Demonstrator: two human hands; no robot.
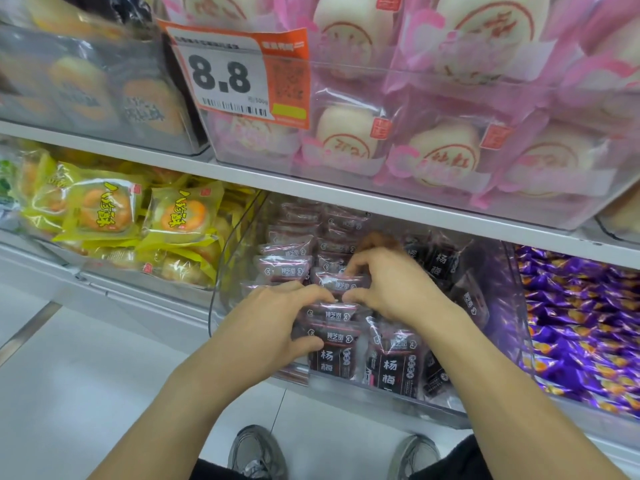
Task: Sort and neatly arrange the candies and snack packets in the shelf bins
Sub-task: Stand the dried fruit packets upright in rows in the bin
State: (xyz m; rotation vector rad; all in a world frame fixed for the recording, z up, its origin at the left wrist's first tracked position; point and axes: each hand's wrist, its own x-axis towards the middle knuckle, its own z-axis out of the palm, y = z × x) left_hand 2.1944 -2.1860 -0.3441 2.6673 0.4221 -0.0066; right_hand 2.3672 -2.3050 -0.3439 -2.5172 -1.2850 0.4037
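A: Head view: both hands are seen inside the clear bin [239,244] on the lower shelf, at about 6 o'clock in the frame. The left hand [273,327] is curled over a dark plum-snack packet [334,337] in the front row; the right hand [391,285] is pinched on a smaller packet [341,283] just behind it.

B: Where are the remaining packets found?

A: Neat upright rows are stacked toward 12 o'clock in the same bin, while loose dark ones [440,261] are tipped at 3 o'clock. Yellow cake packets [104,209] are held in the bin at 9 o'clock, purple candies [581,313] at 3 o'clock, and pink bun packets [450,157] on the upper shelf with the price tag [235,77].

B: What could be upset from here?

A: The front row is leaned against the bin's low front lip. If it were pressed too hard, packets could probably be pushed over the edge to the floor [86,358]. The slick wrappers could also be slid apart, so the row would be toppled sideways into the loose pile.
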